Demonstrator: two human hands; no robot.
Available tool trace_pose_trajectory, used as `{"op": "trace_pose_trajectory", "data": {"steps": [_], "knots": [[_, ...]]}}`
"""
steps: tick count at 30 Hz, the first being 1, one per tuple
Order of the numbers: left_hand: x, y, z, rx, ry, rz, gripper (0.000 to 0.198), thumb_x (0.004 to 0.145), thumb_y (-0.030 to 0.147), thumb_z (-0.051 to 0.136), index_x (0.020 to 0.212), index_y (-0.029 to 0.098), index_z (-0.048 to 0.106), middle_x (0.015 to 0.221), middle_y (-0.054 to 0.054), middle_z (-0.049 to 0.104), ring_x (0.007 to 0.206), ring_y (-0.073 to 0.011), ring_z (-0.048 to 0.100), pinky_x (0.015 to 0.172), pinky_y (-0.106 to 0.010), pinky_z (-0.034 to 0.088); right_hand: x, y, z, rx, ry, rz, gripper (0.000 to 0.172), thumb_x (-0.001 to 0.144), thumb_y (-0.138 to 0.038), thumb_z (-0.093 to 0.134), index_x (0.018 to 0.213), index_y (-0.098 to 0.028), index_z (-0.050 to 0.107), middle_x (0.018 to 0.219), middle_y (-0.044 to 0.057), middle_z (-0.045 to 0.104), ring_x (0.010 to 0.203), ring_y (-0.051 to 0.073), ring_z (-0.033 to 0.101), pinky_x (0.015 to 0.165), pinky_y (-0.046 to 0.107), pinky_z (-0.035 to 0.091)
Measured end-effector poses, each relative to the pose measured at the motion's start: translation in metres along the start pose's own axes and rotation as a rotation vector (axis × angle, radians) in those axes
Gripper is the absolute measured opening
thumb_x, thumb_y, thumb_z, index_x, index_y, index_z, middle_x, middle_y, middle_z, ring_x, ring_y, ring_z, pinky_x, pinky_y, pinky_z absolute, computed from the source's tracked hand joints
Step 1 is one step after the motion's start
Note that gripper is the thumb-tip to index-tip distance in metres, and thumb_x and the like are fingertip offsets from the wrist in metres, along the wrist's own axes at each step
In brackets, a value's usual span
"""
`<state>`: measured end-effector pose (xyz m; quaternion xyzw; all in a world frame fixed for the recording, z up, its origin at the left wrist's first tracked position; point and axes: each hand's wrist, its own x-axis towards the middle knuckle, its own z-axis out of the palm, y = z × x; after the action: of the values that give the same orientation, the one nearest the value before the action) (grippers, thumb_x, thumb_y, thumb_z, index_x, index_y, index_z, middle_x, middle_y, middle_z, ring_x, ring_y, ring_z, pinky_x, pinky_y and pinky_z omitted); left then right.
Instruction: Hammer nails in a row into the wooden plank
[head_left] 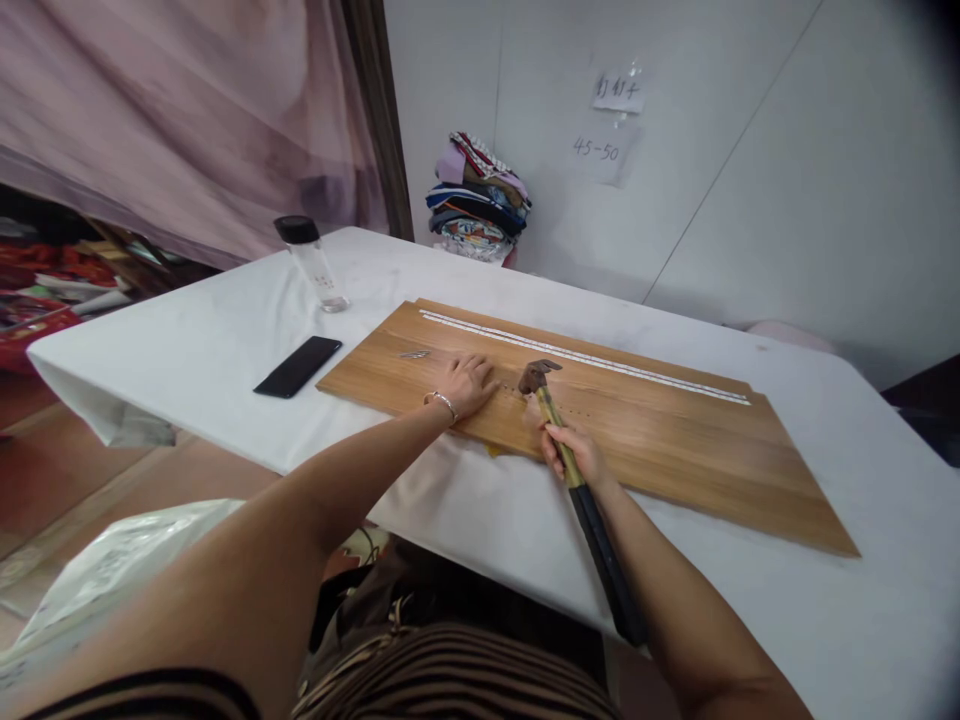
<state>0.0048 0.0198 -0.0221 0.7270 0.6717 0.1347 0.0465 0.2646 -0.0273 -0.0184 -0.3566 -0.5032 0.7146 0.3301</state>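
Observation:
A wooden board (675,440) lies flat on the white-covered table. My right hand (566,440) wraps round the handle of a claw hammer (571,465), close below its head, which is over the board's middle. The black grip end of the hammer points back toward my body. Flat on the board to the left rests my left hand (466,385), fingers stretched out and a bracelet at the wrist. Small dark dots, perhaps nail heads, run in a row between and beyond my hands. Several loose nails (415,354) lie near the board's left end.
Two white measuring strips (585,355) lie along the board's far side. A black phone (298,366) and a clear bottle (319,270) with a black lid are on the table's left. Folded cloths (480,195) are stacked by the wall behind. A pink curtain (187,110) hangs at left.

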Motion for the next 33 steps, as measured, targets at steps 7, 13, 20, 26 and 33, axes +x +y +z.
{"op": "trace_pose_trajectory", "data": {"steps": [7,13,20,26,33], "knots": [[0.000,0.001,0.001,-0.010,0.063,-0.095,0.038,0.108,0.043,0.048,0.128,0.025,0.074,0.155,-0.011,0.065,0.149,-0.0297,0.051,0.125,-0.049,0.037,0.005,0.001,-0.003,-0.002,-0.005,-0.009,0.044,0.072,-0.057,0.079,0.089,-0.022,0.060,0.052,-0.009,0.055,0.032,0.007,0.041,0.030,0.020,0.030],[0.002,0.004,0.001,0.012,0.063,-0.163,0.040,0.110,0.047,0.043,0.127,0.024,0.072,0.153,-0.012,0.065,0.146,-0.0305,0.051,0.124,-0.051,0.035,0.007,0.003,-0.008,-0.006,-0.033,-0.023,0.046,0.074,-0.060,0.081,0.091,-0.022,0.061,0.055,-0.009,0.056,0.033,0.007,0.042,0.031,0.020,0.032],[0.002,0.004,0.001,0.029,0.038,-0.166,0.040,0.108,0.049,0.048,0.131,0.025,0.070,0.157,-0.012,0.062,0.148,-0.0318,0.050,0.124,-0.052,0.035,0.010,0.006,-0.008,0.018,-0.023,-0.015,0.046,0.073,-0.060,0.081,0.092,-0.022,0.063,0.056,-0.008,0.057,0.033,0.007,0.039,0.031,0.020,0.031],[0.003,0.002,0.004,0.034,0.048,-0.163,0.040,0.106,0.049,0.051,0.131,0.025,0.070,0.157,-0.012,0.061,0.147,-0.0320,0.049,0.123,-0.051,0.036,0.011,0.004,-0.008,0.022,-0.044,-0.002,0.046,0.073,-0.060,0.081,0.093,-0.022,0.064,0.056,-0.008,0.058,0.033,0.007,0.040,0.031,0.021,0.032],[0.001,0.004,0.003,0.034,0.045,-0.173,0.041,0.105,0.048,0.051,0.134,0.025,0.070,0.156,-0.013,0.062,0.149,-0.0326,0.049,0.125,-0.051,0.034,0.014,0.009,-0.010,0.020,-0.069,-0.034,0.045,0.076,-0.059,0.080,0.096,-0.021,0.064,0.060,-0.006,0.065,0.032,0.007,0.040,0.030,0.021,0.032]]}}
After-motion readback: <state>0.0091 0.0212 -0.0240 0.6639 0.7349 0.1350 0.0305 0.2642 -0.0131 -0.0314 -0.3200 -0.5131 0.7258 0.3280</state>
